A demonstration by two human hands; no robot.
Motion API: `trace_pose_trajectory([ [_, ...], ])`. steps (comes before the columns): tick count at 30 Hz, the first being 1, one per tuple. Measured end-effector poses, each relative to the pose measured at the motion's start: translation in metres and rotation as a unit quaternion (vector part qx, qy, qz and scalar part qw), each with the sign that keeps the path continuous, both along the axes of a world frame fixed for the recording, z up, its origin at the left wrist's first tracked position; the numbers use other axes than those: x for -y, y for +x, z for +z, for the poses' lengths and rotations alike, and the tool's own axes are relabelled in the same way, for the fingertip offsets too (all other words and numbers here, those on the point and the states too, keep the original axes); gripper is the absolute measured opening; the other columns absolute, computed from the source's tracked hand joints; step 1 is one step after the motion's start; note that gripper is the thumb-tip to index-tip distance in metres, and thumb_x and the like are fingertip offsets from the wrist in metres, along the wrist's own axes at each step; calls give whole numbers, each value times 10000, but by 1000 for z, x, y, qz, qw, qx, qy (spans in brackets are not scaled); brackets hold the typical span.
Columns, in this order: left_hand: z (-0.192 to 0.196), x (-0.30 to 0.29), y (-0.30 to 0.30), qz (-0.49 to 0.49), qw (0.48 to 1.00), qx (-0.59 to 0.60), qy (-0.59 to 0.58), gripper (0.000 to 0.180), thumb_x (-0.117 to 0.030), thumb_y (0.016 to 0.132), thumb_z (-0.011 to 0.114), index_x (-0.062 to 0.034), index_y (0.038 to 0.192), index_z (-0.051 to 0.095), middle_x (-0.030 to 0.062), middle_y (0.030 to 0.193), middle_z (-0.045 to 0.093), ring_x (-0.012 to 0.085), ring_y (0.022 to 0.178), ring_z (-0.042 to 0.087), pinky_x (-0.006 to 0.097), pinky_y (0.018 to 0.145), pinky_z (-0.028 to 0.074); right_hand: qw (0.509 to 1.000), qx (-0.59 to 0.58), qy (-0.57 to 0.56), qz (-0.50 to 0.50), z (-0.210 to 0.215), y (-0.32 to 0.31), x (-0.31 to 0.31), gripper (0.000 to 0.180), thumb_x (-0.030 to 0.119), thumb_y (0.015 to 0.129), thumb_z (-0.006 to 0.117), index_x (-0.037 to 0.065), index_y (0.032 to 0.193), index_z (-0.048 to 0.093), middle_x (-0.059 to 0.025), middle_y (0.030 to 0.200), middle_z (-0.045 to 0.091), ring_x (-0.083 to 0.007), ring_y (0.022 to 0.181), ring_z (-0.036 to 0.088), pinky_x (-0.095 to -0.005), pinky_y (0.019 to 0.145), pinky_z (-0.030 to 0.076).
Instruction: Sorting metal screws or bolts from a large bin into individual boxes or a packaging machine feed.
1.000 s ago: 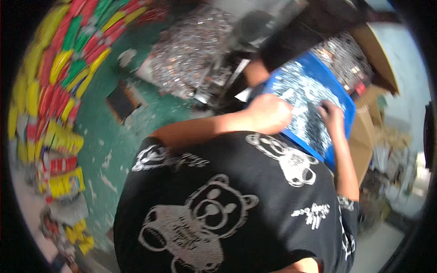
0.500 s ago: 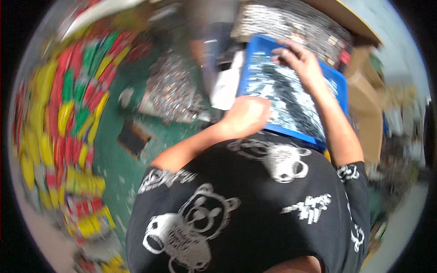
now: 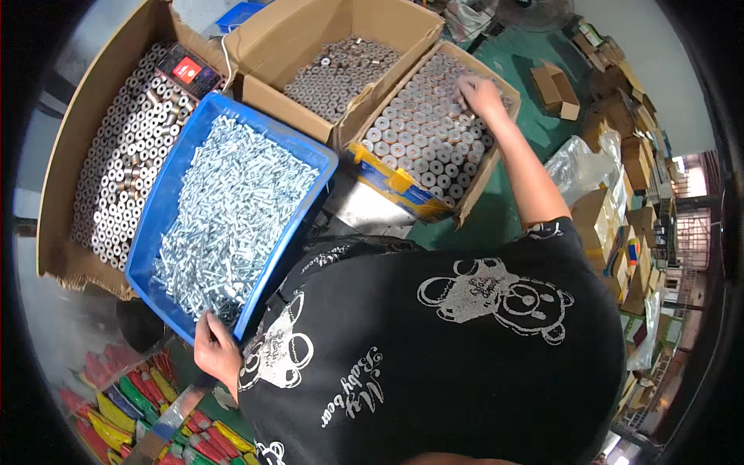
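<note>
A blue plastic bin [image 3: 159, 205] is heaped with silver screws [image 3: 232, 201]. My left hand [image 3: 217, 353] grips the bin's near corner, fingers curled over the rim beside the screws. To the right stands an open cardboard box [image 3: 387, 182] packed with upright metal sleeves [image 3: 418, 132]. My right hand [image 3: 480, 94] reaches to that box's far side, fingertips down on the sleeves; whether it holds one is hidden. My black T-shirt with white bear prints [image 3: 434, 356] fills the lower middle.
Two more open cardboard boxes of metal sleeves stand behind the bin, one far left [image 3: 124, 155], one in the middle [image 3: 341, 70]. Coloured packets [image 3: 132, 395] lie at lower left. Stacked cartons [image 3: 604, 225], a plastic bag [image 3: 577, 167] and a small box [image 3: 554, 89] stand on the green floor at right.
The view has swung round. Both hands were on the screws in the blue bin; now my right hand is over in the sleeve box and my left is at the bin's near corner.
</note>
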State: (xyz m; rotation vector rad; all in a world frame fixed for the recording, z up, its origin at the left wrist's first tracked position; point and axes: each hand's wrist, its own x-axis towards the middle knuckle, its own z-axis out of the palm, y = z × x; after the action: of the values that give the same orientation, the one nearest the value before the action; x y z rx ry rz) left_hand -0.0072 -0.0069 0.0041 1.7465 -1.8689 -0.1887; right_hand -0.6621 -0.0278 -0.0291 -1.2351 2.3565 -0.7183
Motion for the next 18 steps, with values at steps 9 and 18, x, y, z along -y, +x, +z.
trace_pose_trajectory([
  [9,2,-2,-5,22,999,36,23,231,-183,929,582,14,1011,671,200,839,667,306,708,645,350,662,497,899,-425,108,-1,-93,4,-23,374,137,856,517,134,1229,550,-183,930,675,-350,902,657,-444,777,524],
  [18,15,5,-20,16,999,18,43,179,-141,927,564,4,966,661,190,744,620,319,621,600,369,587,465,892,-355,252,121,-50,-20,4,334,160,886,527,118,1217,543,-133,881,687,-305,872,666,-442,736,520],
])
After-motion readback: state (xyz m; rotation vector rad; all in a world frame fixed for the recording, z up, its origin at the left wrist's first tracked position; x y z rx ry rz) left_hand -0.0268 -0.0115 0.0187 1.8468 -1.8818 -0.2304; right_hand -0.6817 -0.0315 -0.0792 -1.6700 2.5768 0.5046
